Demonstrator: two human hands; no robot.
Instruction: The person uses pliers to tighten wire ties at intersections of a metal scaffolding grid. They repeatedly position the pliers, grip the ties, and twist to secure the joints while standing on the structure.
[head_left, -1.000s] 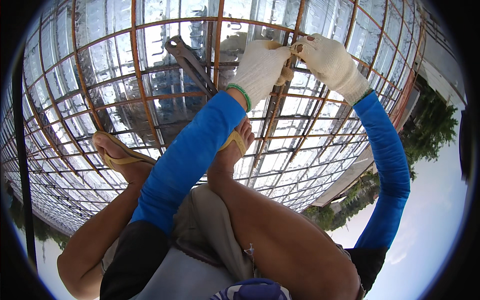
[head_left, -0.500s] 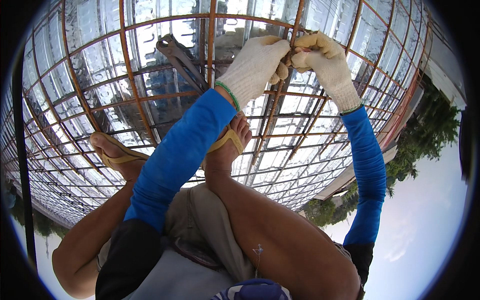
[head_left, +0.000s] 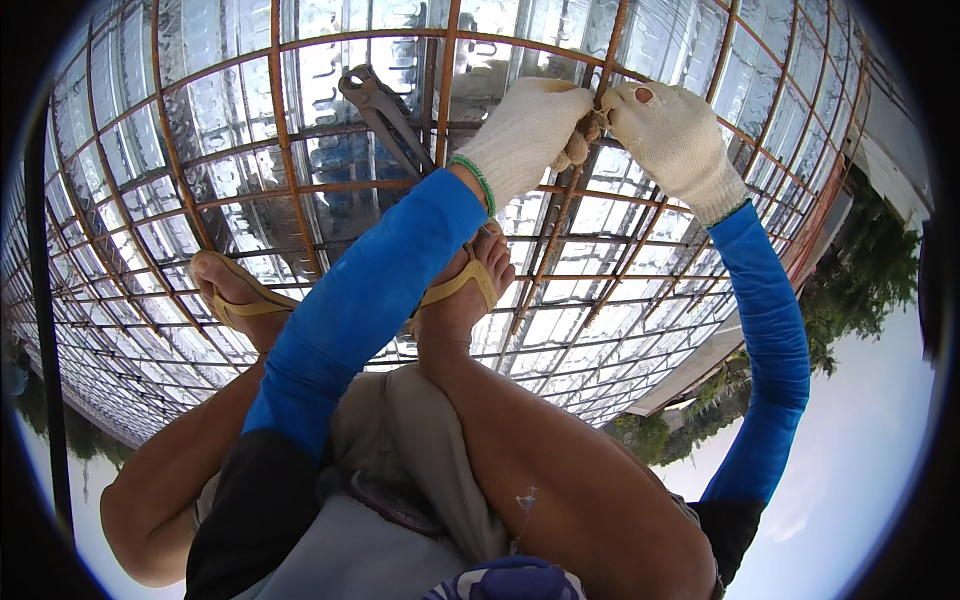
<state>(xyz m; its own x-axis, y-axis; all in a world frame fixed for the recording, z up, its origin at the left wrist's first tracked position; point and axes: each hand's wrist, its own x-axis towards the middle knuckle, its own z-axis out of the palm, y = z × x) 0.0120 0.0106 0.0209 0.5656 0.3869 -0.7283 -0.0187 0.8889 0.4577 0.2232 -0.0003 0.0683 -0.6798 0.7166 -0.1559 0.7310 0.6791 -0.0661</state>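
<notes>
Both gloved hands meet at a rusty bar [head_left: 619,28], upper part of view, right of middle, just below a crossing in the bar mesh [head_left: 281,105]. Left hand [head_left: 525,130] comes from the left side, fingers curled in at the bar; right hand [head_left: 678,140] bent in from the right, fingertips drawn toward the same spot. Grip: fingers look bunched, not spread; whether either pinches something thin, or only the bar, cannot tell.

Doing it well, my judgement: one hand steadies close to the bar, the other does the fine work with fingertips, not the whole palm; loose knit likely snags on rough steel, and the hole in the right glove calls for care with sharp ends. Pincers [head_left: 366,92] lie on the mesh left of the left hand, untouched, seemingly within easy reach. Feet in yellow sandals [head_left: 484,282] need firm footing on the bars.

Hard to make out: the contact point, covered by both gloves; left thumb; the pincers' handle ends, lost near the left wrist; glare off the metal sheeting [head_left: 225,110] washes out thin detail; mesh bends away at the dark rim
</notes>
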